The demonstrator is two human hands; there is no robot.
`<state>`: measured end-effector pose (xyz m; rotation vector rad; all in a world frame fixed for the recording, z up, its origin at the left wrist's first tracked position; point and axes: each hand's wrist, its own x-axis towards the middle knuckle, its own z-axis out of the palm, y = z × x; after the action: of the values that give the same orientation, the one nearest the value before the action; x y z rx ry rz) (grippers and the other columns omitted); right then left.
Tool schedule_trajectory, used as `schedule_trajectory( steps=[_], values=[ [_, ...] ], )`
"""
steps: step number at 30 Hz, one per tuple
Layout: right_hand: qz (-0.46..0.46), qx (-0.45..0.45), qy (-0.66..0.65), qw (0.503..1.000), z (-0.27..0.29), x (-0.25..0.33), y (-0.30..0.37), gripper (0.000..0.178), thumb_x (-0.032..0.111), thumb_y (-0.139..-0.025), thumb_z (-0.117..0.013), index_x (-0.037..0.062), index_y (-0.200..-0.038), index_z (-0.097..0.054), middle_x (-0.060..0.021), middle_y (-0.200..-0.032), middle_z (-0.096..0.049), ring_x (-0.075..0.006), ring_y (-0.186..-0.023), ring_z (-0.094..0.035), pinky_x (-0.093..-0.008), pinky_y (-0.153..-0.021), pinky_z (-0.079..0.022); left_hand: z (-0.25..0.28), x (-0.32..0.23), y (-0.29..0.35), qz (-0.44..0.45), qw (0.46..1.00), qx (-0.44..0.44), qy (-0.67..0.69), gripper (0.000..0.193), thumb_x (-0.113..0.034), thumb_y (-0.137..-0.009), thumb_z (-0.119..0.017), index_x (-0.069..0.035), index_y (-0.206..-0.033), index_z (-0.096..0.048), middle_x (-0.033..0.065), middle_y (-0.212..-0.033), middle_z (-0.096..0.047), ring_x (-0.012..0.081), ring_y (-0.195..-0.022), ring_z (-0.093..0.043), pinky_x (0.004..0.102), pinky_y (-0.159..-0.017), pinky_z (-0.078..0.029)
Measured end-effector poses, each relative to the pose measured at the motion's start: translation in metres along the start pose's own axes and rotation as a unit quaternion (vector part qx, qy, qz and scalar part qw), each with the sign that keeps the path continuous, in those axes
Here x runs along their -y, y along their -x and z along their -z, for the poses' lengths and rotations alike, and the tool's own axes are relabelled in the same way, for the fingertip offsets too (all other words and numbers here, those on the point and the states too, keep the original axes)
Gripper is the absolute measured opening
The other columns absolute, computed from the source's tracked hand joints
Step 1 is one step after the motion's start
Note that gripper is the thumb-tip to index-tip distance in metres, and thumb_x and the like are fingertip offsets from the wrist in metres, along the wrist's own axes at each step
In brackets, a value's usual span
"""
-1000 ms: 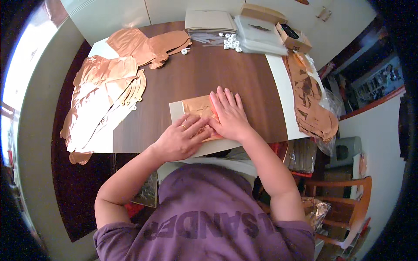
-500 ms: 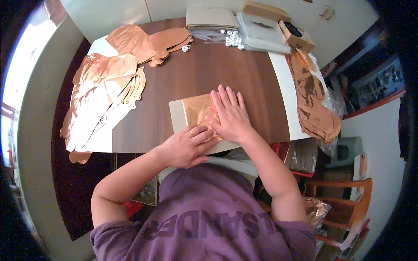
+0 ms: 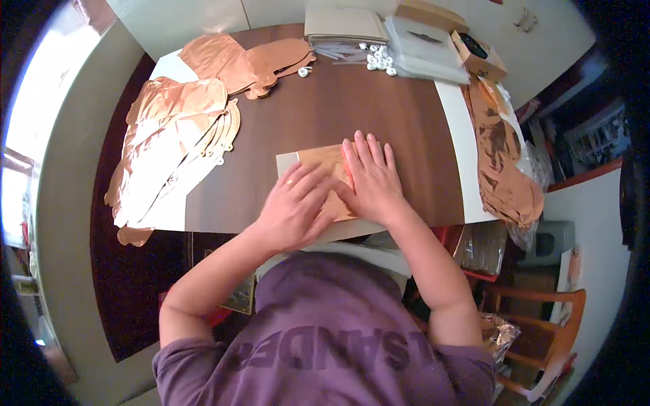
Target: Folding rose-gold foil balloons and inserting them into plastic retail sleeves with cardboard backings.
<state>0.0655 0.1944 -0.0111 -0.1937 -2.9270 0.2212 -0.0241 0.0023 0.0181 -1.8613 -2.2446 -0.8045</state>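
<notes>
A folded copper-coloured foil piece point(image 3: 323, 156), which looks like a flat foil balloon, lies on a pale card point(image 3: 287, 161) near the table's front edge. My right hand point(image 3: 374, 181) rests flat on the foil's right part, fingers stretched forward and its thumb toward the left hand. Over the left part of the foil and card is my left hand point(image 3: 294, 206), fingers loosely extended and apart, with a ring on one. Nothing shows gripped in either hand. Both hands hide much of the foil, and I cannot tell whether the left fingers touch it.
Flat copper foil shapes are piled at left point(image 3: 169, 135), far left point(image 3: 244, 64) and on the right edge point(image 3: 497, 149). Along the back stand a stack of cards point(image 3: 345, 24), clear bags point(image 3: 423, 51), small white rolls point(image 3: 380, 61) and an open box point(image 3: 477, 54). A wooden chair point(image 3: 575, 325) is at right.
My left hand has uncurled from the foil's near edge and moved forward over it, fingers now extended. The right hand stays flat on the foil. The whole view has shifted slightly.
</notes>
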Motion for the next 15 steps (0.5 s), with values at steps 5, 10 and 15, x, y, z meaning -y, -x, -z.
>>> schedule_trajectory(
  steps=[5,10,15],
  values=[
    [0.005,-0.014,-0.007,1.000,-0.005,0.000,-0.001,0.076,0.053,-0.094,-0.044,0.0017,-0.148,-0.029,-0.0246,-0.153,-0.027,-0.0422,-0.141,-0.025,-0.0588,-0.114,-0.015,-0.036,0.018,-0.007,0.091,0.986,0.072,-0.117,0.087,-0.061,-0.091,-0.042,0.009,-0.141,-0.035,0.0265,-0.151,-0.030,0.0389,-0.142,-0.026,0.0515,-0.116,-0.018],
    [-0.003,-0.016,0.002,1.000,-0.002,0.002,0.000,0.073,0.048,-0.093,-0.049,0.0030,-0.147,-0.031,-0.0226,-0.154,-0.025,-0.0397,-0.142,-0.023,-0.0571,-0.115,-0.015,-0.030,0.021,0.008,0.138,0.978,0.075,-0.134,0.089,-0.063,-0.089,-0.045,0.008,-0.142,-0.033,0.0285,-0.152,-0.026,0.0405,-0.143,-0.022,0.0552,-0.115,-0.018],
    [-0.010,-0.016,-0.018,1.000,-0.005,-0.002,0.003,0.074,0.049,-0.093,-0.048,0.0035,-0.148,-0.029,-0.0223,-0.154,-0.025,-0.0397,-0.142,-0.023,-0.0569,-0.115,-0.015,0.003,0.018,0.018,-0.003,0.999,0.034,-0.006,0.077,-0.048,-0.079,-0.068,-0.002,-0.136,-0.045,0.0258,-0.145,-0.037,0.0391,-0.137,-0.034,0.0526,-0.113,-0.027]
  ],
)
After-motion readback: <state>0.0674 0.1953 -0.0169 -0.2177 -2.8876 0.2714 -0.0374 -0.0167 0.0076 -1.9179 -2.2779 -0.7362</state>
